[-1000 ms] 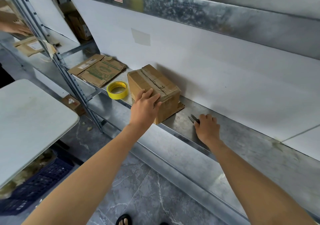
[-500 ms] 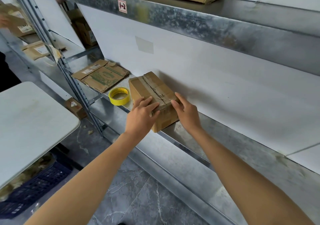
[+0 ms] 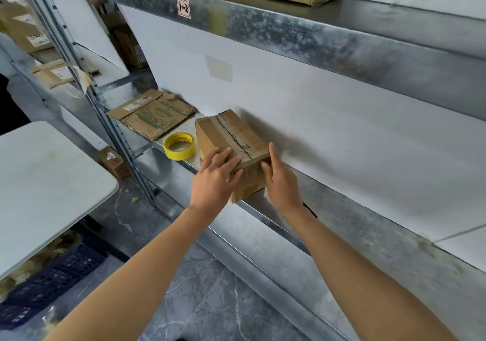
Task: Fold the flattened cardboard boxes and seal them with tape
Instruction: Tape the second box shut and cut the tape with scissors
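While the taped cardboard box [image 3: 231,140] sits on the metal shelf [image 3: 368,235] close to the white back panel, the head view shows both hands at its near end. The left hand [image 3: 214,180] lies over the near top edge, fingers nearly straight, pressing on the tape strip. The right hand [image 3: 280,183] is flat against the box's right side, fingers straight, gripping nothing. A yellow tape roll [image 3: 179,146] lies just left of the box, with flattened cardboard [image 3: 155,115] beyond it
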